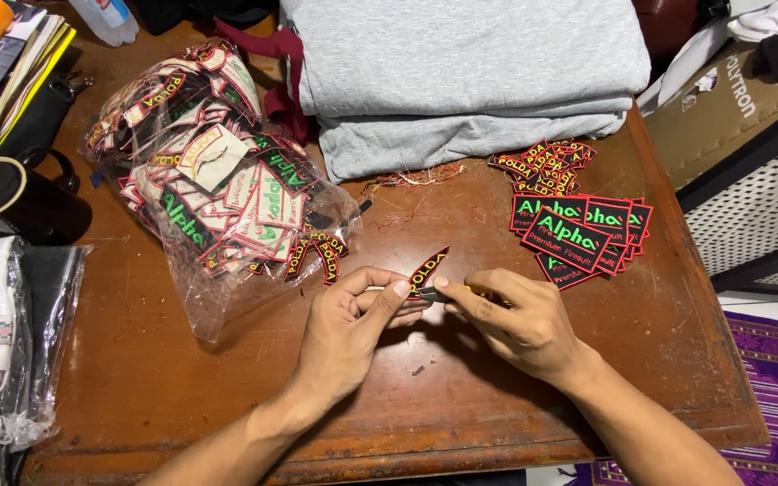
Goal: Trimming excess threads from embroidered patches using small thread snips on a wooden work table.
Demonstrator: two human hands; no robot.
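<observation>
Looking down from the head camera: a wooden tabletop (164, 378) with both hands meeting near its middle.

Left hand (348, 328): fingers curled, thumb and forefinger pinched on the lower end of a curved patch (429, 268), black with a red edge, held tilted just above the tabletop.

Right hand (520, 324): closed around a small tool (488, 293) with a yellowish handle; its tip meets the base of the patch, fingertips almost touching those of the left hand. What kind of tool it is cannot be told.

Bag (213, 193): clear plastic, lying left of centre, stuffed with mixed patches; a few curved ones spill from its mouth beside the left hand.

Patch stack (578, 234): rectangular, black with red edges and green lettering, fanned out right of the hands; a heap of curved patches (547, 164) sits just behind it.

Red thread scraps (416, 178): scattered between bag and stack.

Folded grey cloth (461, 72): at the far edge.

Black mug (11, 198): far left, near stacked books (2, 63).
</observation>
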